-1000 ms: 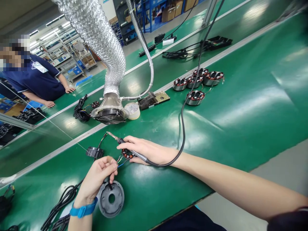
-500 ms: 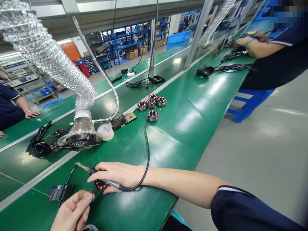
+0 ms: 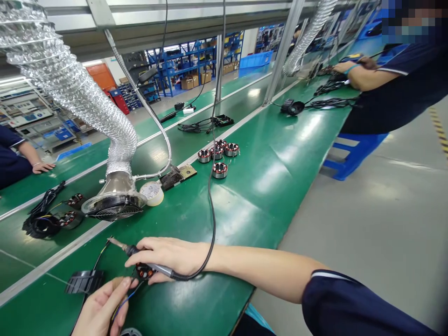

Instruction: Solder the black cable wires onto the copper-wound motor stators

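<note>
My right hand [image 3: 171, 259] lies on the green bench, closed round a soldering iron [image 3: 131, 250] whose tip points left; its black cord [image 3: 211, 200] runs up out of view. Under that hand sits a small motor stator [image 3: 144, 270] with copper windings. My left hand [image 3: 100, 310] is at the bottom edge, pinching thin coloured wires [image 3: 124, 301] that lead toward the stator. A black ribbed part [image 3: 84, 282] lies just left of the hands.
A silver fume hose with a fan hood [image 3: 114, 205] stands behind the hands, a tape roll [image 3: 152, 192] beside it. Several stators [image 3: 217, 156] lie farther along the bench. Black cables and parts [image 3: 45, 221] lie at left. Other people work at far right [image 3: 388, 84] and far left [image 3: 17, 158].
The view swung up and right, bringing the aisle and a worker at the right into sight. My hands hold the same things; the round grey cover near my left hand has dropped out of view.
</note>
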`<state>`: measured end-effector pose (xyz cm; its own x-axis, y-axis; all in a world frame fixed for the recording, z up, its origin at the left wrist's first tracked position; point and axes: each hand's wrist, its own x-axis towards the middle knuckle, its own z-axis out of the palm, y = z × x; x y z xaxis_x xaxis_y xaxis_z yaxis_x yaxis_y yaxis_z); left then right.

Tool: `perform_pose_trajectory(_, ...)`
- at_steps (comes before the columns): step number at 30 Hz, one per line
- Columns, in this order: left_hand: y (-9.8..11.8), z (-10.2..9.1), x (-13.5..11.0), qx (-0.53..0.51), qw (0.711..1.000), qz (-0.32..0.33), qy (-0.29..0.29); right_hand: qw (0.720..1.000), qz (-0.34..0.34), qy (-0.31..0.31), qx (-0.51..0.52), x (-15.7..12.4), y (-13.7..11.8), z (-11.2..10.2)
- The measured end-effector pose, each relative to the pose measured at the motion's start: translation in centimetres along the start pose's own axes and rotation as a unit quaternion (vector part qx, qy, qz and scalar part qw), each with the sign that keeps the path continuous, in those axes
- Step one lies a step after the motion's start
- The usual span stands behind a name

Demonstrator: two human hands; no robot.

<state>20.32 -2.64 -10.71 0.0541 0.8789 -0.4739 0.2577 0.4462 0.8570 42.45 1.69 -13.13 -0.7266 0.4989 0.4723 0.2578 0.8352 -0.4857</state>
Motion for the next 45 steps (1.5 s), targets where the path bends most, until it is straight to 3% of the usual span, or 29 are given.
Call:
perform_pose_trajectory(5, 0.3, -0.1, -0.3, -0.010, 1.000, 0.016, -0.013, 0.998, 0.013, 0.013, 0.053, 0.0, -0.4, 0.2)
perform_pose_trajectory(17, 0.3, 0.1, -0.3, -0.012, 0.999, 0.021, 0.043, 0.997, 0.032, 0.023, 0.070, -0.1, -0.7, 0.9)
perform_pose_trajectory(27, 0.3, -1.2, -0.2, 0.038, 0.997, 0.011, -0.073, 0.998, 0.028, 0.030, 0.056, -0.1, -0.7, 1.5)
perform_pose_trajectory(40, 0.3, -0.5, -0.1, 0.096, 0.993, 0.042, 0.050, 0.999, 0.029, 0.031, 0.020, -0.1, -1.1, 1.2)
perform_pose_trajectory(45, 0.4, -0.8, -0.3, 0.118, 0.991, 0.054, 0.041, 0.999, 0.029, 0.037, 0.026, -0.1, -1.0, 1.3)
